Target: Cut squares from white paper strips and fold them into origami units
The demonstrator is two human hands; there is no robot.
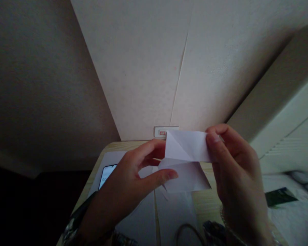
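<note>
A folded sheet of white paper (182, 176) is held up in front of me, between both hands. Crease lines cross its upper flap, which stands raised above the lower part. My left hand (143, 167) grips the left side, its thumb lying over the lower part and its fingers behind the paper. With thumb and forefinger, my right hand (236, 171) pinches the right end of the upper flap. The fingertips behind the paper are partly hidden.
Below lies a light wooden table (207, 205) with white sheets (138, 218) on it. A lit phone (108, 172) is partly behind my left wrist. A wall socket plate (159, 131) sits just above the table's far edge. At right, a dark green packet (280, 197) rests on white cloth.
</note>
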